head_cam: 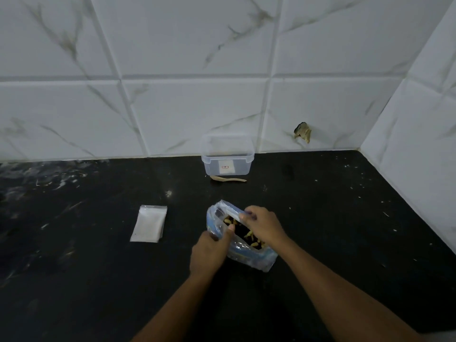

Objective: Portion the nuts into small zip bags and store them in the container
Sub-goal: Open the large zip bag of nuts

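A clear blue-tinted plastic bag (pixel 256 257) lies on the black counter, its mouth pulled wide with pale nuts (pixel 250 234) showing inside. My left hand (pixel 209 253) pinches the near left edge of the mouth. My right hand (pixel 261 224) pinches the far right edge. A small stack of empty white zip bags (pixel 149 223) lies flat to the left of the hands. A clear lidless plastic container (pixel 227 155) with a white label stands against the wall behind the bag.
A light wooden spoon (pixel 228 179) lies just in front of the container. The black counter (pixel 86 267) is streaked with pale marks and meets tiled walls at the back and right. A chipped hole (pixel 303 132) marks the back wall tile.
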